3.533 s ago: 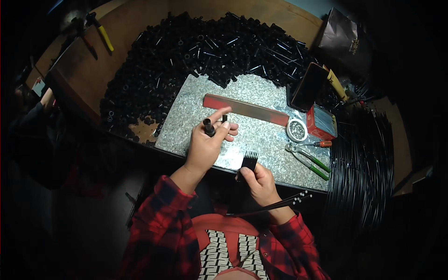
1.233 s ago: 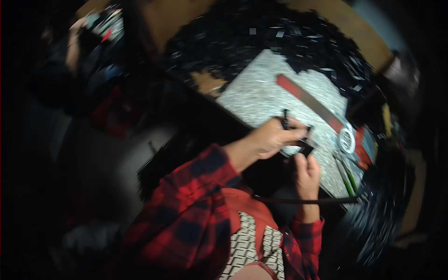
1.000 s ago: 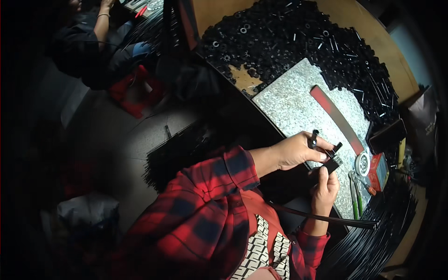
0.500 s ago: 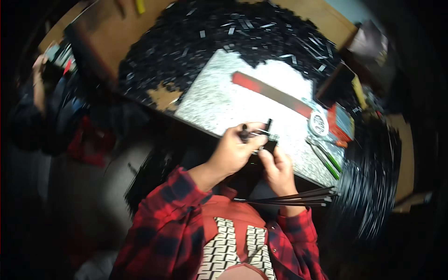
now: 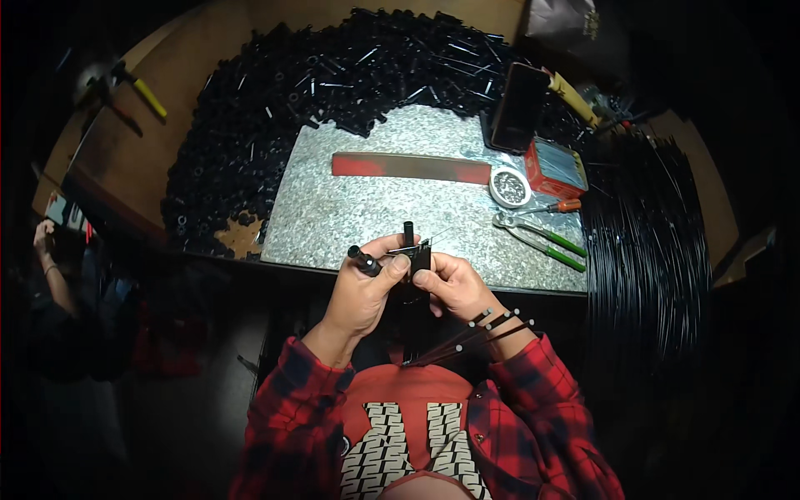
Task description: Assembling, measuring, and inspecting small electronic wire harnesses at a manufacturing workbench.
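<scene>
My left hand point(image 5: 357, 298) is closed around a short black tube point(image 5: 363, 261), which sticks out beside the thumb. Beyond its fingers a second black tube point(image 5: 408, 232) stands up. My right hand point(image 5: 454, 285) pinches a dark assembly of thin black rods point(image 5: 422, 258) between thumb and fingers, close against the left fingertips. Toward me, several thin black rods with round grey tips point(image 5: 487, 327) fan out over my right wrist. The lower end of this assembly is lost in shadow at my lap, and how the parts join is too dark to see.
A speckled board point(image 5: 333, 208) carries a red-ended metal bar point(image 5: 408, 166), a round white dish point(image 5: 509, 187), green-handled pliers point(image 5: 546, 242) and a screwdriver point(image 5: 560, 207). Behind are heaped black parts point(image 5: 275, 100), a phone point(image 5: 520, 108) and a red box point(image 5: 556, 167); long black rods point(image 5: 650, 250) lie right. Another person's arm point(image 5: 54, 271) shows left.
My view has turned, so the table sits differently. Both hands still hold the parts together, and the left tube now points up more plainly. The grey-tipped rods have spread and tilted upward.
</scene>
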A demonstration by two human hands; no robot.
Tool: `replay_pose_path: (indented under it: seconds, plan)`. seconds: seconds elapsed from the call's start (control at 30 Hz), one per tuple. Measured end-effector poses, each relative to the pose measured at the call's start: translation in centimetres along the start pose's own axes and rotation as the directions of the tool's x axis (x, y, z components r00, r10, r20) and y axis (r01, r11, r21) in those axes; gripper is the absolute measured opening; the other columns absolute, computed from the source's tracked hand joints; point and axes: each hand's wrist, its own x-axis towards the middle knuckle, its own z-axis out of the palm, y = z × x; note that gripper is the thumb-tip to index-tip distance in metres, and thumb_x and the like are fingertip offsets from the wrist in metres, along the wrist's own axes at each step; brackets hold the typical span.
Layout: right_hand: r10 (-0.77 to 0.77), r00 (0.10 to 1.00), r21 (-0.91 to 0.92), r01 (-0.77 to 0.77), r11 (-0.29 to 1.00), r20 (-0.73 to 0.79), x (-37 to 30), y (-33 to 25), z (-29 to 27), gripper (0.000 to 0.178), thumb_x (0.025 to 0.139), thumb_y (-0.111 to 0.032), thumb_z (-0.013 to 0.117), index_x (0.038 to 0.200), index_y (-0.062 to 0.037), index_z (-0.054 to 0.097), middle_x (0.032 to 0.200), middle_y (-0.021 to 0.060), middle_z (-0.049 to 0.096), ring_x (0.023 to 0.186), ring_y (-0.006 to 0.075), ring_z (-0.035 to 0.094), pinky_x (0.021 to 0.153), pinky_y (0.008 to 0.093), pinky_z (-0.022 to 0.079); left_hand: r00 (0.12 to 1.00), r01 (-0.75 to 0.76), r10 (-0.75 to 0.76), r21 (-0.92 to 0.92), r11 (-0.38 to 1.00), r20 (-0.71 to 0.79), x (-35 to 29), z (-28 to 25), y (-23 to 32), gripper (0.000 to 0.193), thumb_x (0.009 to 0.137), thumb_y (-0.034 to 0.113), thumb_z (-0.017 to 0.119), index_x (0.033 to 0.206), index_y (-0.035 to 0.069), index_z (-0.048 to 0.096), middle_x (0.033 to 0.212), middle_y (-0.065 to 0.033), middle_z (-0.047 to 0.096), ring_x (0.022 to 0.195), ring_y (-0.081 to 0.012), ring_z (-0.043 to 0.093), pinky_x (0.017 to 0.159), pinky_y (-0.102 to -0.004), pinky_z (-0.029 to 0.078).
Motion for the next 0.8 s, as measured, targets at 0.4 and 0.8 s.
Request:
replay_pose_path:
  seconds: [0.4,0.8]
  plan:
    - [-0.030,0.999,-0.051,0.028,0.998,-0.024,0.2,0.2,0.6,0.031,0.089,-0.027,0.063,0.072,-0.0091,0.046,0.056,-0.0045,0.046,0.043,0.0035,0.041,0.037,0.0209,0.031,0.984,-0.057,0.054,-0.011,0.998,-0.169,-0.8,0.8,-0.8,0.030,0.094,0.013,0.055,0.116,-0.006,0.052,0.107,-0.0093,0.060,0.095,-0.0136,0.057,0.088,-0.0271,0.043]
    - [0.066,0.988,-0.030,-0.063,0.998,0.140,0.3,0.1,-0.5,0.016,0.093,-0.022,0.056,0.092,-0.0064,0.058,0.076,-0.0024,0.059,0.054,0.0027,0.048,0.046,0.0176,0.039,0.990,-0.025,0.028,0.019,0.999,-0.137,-0.7,0.2,-1.7,0.028,0.096,0.022,0.051,0.111,0.001,0.061,0.096,-0.0004,0.061,0.070,-0.0019,0.046,0.056,-0.0180,0.033]
